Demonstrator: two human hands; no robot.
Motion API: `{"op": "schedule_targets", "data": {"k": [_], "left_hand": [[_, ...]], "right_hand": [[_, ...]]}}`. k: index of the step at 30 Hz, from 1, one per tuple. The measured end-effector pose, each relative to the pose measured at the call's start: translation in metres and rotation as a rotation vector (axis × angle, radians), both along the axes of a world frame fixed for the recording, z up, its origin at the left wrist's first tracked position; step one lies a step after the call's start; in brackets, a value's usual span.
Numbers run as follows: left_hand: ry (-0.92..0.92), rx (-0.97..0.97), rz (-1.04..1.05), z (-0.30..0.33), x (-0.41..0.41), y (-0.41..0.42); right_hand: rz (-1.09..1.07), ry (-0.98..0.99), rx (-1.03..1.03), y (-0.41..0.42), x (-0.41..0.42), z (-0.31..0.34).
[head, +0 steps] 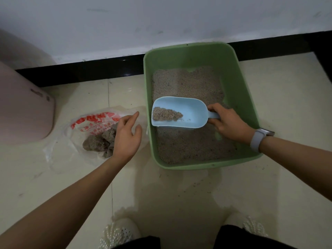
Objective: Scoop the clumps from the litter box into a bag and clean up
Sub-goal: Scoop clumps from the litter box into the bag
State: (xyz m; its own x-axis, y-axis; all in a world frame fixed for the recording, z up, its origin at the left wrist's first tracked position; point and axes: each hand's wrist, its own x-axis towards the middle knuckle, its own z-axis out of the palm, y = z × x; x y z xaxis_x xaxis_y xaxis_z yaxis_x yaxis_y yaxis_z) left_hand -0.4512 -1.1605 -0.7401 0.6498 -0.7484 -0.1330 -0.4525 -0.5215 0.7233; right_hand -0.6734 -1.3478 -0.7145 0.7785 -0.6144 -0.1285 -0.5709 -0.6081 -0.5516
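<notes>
Litter box (239,97), green, on the floor against the wall: right hand (228,123), grip wrapped round the blue scoop (179,112) handle, carries a clump level above the litter, while left hand (125,135), fingers spread, presumably holds the plastic bag (86,123) open beside it.

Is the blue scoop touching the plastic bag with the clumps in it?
Apart. In the head view the blue scoop is held over the green litter box, whose wall and some bare floor lie between it and the plastic bag.
</notes>
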Motion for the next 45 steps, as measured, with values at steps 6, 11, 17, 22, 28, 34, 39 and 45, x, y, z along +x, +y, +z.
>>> {"op": "schedule_targets", "data": {"k": [6,11,17,22,28,34,39,45], "left_hand": [[-0.33,0.146,0.094,0.012,0.037,0.02],[-0.594,0.377,0.209,0.02,0.067,0.052],[-0.579,0.587,0.332,0.023,0.093,0.083],[-0.496,0.456,0.397,0.024,0.097,0.084],[-0.551,0.27,0.245,0.03,0.078,0.064],[-0.314,0.091,-0.131,0.033,0.02,0.024],[-0.24,0.222,-0.381,0.023,-0.015,0.008],[-0.333,0.337,-0.429,0.008,-0.019,0.003]], "right_hand": [[0.07,-0.055,-0.184,0.004,0.031,0.029],[0.215,-0.073,-0.317,0.027,0.08,0.045],[0.5,0.0,-0.699,0.059,0.148,0.063],[0.629,0.027,-0.944,0.074,0.173,0.07],[0.334,-0.144,-0.684,0.051,0.142,0.066],[-0.046,-0.085,-0.38,0.019,0.075,0.061],[-0.066,0.084,-0.358,0.0,0.012,0.042],[0.043,0.3,-0.666,-0.019,-0.029,0.031]]}}
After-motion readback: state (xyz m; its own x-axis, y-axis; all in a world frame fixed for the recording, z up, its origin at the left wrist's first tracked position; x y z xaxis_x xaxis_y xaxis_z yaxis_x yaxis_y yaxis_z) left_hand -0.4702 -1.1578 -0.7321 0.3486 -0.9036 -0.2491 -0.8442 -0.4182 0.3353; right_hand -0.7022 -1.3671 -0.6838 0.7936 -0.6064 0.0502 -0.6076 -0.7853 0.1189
